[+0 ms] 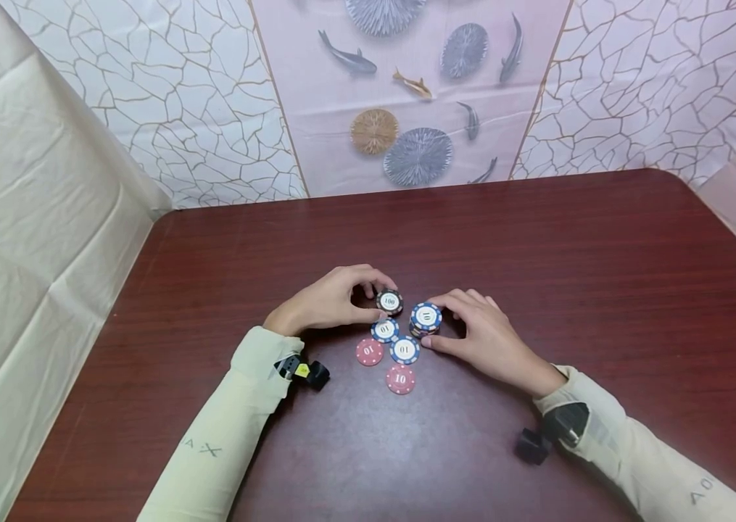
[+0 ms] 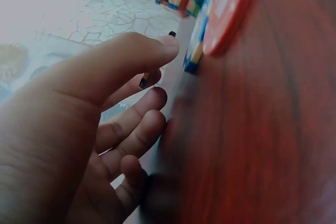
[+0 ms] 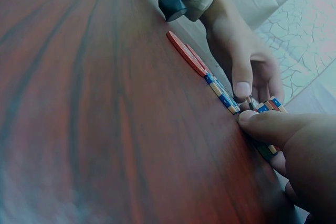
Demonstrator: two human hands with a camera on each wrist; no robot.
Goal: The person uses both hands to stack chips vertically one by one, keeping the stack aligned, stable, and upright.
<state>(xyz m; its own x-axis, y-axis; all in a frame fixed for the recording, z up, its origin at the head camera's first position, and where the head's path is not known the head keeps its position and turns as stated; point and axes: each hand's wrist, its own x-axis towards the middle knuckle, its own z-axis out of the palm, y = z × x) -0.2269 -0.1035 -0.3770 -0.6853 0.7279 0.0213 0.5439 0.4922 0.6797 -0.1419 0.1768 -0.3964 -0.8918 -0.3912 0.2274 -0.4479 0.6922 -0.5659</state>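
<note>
My left hand [image 1: 331,299] pinches a black poker chip [image 1: 390,301] marked 100 between thumb and forefinger. In the left wrist view the chip's dark edge [image 2: 143,83] shows behind the thumb, and the other fingers are loosely bent. Just to the right, my right hand [image 1: 491,339] grips a short stack of poker chips [image 1: 426,317] by its sides, a blue one marked 10 on top. The stack's striped edges [image 3: 270,104] appear beyond the right thumb. Two blue chips [image 1: 404,351] and two red chips [image 1: 369,352] lie flat in front of the hands.
Everything lies on a dark red-brown wooden table [image 1: 505,239]. Patterned cloth [image 1: 211,101] hangs behind it, and a pale cloth [image 1: 35,239] along the left side. Each wrist carries a small black camera [image 1: 533,446] on a strap.
</note>
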